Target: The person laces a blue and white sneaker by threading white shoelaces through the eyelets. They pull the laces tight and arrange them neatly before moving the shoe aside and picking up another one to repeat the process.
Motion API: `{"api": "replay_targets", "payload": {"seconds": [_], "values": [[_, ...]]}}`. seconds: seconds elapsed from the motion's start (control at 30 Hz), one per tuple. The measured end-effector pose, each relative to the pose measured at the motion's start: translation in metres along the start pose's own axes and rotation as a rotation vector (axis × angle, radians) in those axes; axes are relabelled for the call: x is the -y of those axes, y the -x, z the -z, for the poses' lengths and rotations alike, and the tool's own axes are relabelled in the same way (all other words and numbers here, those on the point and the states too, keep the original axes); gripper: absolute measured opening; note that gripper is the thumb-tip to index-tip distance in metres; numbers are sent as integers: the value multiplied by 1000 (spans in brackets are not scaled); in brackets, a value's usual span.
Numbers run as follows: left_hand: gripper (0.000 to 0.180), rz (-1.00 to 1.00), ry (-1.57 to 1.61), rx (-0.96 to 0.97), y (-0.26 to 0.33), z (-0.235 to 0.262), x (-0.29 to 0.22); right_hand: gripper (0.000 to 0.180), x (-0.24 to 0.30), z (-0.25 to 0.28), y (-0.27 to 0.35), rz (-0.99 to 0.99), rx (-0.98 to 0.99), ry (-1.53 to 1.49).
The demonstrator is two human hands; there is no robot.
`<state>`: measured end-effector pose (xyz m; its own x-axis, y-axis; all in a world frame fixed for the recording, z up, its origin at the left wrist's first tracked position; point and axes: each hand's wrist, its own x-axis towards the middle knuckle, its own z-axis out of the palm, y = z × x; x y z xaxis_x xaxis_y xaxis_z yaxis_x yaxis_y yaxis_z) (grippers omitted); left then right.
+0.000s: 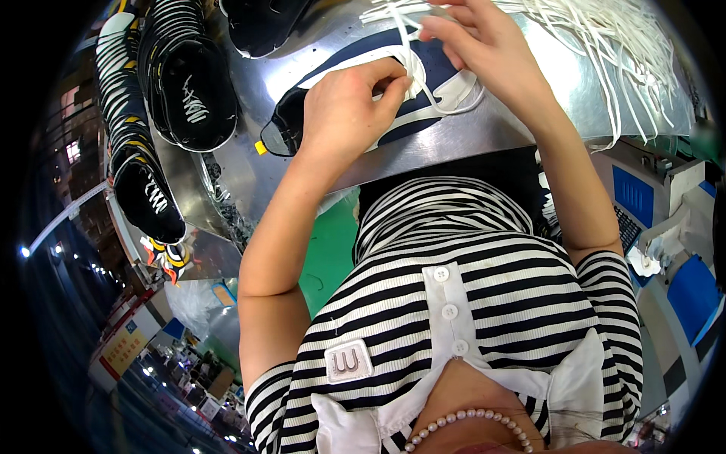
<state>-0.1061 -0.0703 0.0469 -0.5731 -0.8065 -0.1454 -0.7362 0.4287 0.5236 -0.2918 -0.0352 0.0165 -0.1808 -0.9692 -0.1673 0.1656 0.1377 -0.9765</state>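
Note:
A navy and white shoe (437,62) lies sideways on the metal table under my hands, its dark heel opening toward the left and a small yellow tab (261,147) at that end. My left hand (344,106) rests over the shoe's middle, thumb and forefinger pinched on a white shoelace (431,100) at the eyelets. Above the shoe's right part, my right hand (495,53) is raised, thumb and fingers closed around the upper stretch of lace. A lace loop curves over the white side panel below it. Fingertips of the right hand are partly cut off at the top edge.
Loose white laces (620,45) lie heaped at the table's right, some hanging over its edge. Black shoes with striped sides (193,98) stand in a row at left, and another dark shoe (261,30) sits at the top. Blue-and-grey equipment (634,193) is at right.

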Motion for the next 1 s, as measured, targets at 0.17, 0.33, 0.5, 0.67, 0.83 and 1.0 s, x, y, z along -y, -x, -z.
{"api": "replay_targets", "payload": {"seconds": [0.17, 0.33, 0.5, 0.67, 0.83, 1.0], "values": [[21, 17, 66, -24, -3, -5, 6, 17, -1, 11, 50, 84, 93, 291], [21, 10, 52, -27, -5, -4, 7, 15, -16, 2, 58, 125, 122, 381], [18, 10, 89, 5, -5, -1, 5, 15, -22, 4, 54, 141, 135, 499], [25, -78, 181, 97, -1, -1, 13, 15, -16, -1, 49, 182, 164, 819], [22, -256, 23, -65, 10, -16, 11, 19, -31, -33, 42, 295, 14, 953], [21, -484, -171, -263, 36, -8, 12, 16, 9, 9, 78, 82, 163, 641]]}}
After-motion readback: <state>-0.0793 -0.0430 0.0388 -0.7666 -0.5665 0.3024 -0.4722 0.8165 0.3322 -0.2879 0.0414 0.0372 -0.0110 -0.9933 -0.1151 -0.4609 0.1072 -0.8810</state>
